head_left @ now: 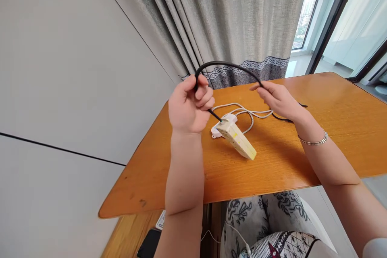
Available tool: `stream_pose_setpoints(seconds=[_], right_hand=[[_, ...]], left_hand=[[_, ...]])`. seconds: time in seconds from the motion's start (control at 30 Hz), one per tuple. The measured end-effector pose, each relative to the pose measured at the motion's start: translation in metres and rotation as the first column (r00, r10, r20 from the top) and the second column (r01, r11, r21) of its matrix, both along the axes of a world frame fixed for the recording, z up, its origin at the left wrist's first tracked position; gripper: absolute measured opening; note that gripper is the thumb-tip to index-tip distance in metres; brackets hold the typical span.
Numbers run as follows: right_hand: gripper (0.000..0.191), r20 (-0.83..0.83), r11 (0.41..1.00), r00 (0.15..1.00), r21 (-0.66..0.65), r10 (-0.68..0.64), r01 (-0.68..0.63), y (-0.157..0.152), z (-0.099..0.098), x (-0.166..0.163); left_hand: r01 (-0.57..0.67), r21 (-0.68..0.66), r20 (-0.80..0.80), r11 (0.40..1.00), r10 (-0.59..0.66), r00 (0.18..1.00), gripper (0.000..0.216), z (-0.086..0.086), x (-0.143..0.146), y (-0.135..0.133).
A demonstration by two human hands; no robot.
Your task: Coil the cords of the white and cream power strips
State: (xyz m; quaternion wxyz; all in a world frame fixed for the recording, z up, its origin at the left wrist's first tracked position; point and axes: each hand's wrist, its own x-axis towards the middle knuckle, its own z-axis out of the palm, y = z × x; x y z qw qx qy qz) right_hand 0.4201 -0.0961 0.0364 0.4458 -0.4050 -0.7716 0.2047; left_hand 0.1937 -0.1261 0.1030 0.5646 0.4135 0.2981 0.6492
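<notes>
A black power cord [225, 63] arches between my two hands above the table. My left hand [192, 102] is closed around it, close to where it enters a yellowed power strip [238, 141]. That strip hangs tilted from the cord, its far end low over the wood. Fingers pinched, my right hand [278, 96] grips the cord further along. Behind the yellowed strip lies a white power strip [230, 118], partly hidden, with its white cord [234, 105] looped on the table. More black cord [281, 119] runs out beneath my right wrist.
The wooden table [181, 177] stands against a white wall panel [75, 68] on the left and a grey curtain [242, 16] behind. A dark phone [149, 243] lies on a lower wooden surface. A thin white cable [238, 234] crosses my lap.
</notes>
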Motion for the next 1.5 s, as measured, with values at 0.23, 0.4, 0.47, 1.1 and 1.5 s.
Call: stream_pose_setpoints(seconds=[0.23,0.4,0.47,1.1,1.5], right_hand=[[0.059,-0.389,0.995,0.916,-0.029,-0.098,0.094,0.017,-0.005,0.008],[0.058,-0.483,0.973,0.858,0.045,-0.178,0.227,0.038,-0.014,0.027],[0.057,-0.488,0.965,0.847,0.037,-0.209,0.26,0.045,-0.019,0.031],[0.03,0.863,0.978,0.472,0.109,-0.182,0.177,-0.045,0.003,-0.046],[0.035,0.197,0.811,0.925,0.562,-0.326,0.166,-0.044,0.005,-0.029]], left_hand=[[0.15,0.002,-0.068,0.989,-0.149,0.986,0.037,-0.023,0.023,0.017],[0.354,-0.006,-0.302,0.935,-0.339,0.891,0.041,-0.057,0.023,0.036],[0.386,-0.013,-0.328,0.922,-0.369,0.87,0.042,-0.065,0.022,0.042],[-0.036,0.115,-0.168,0.993,0.055,0.984,0.04,-0.054,0.02,0.037],[0.359,0.127,-0.397,0.924,-0.285,0.873,0.049,-0.065,0.032,0.017]])
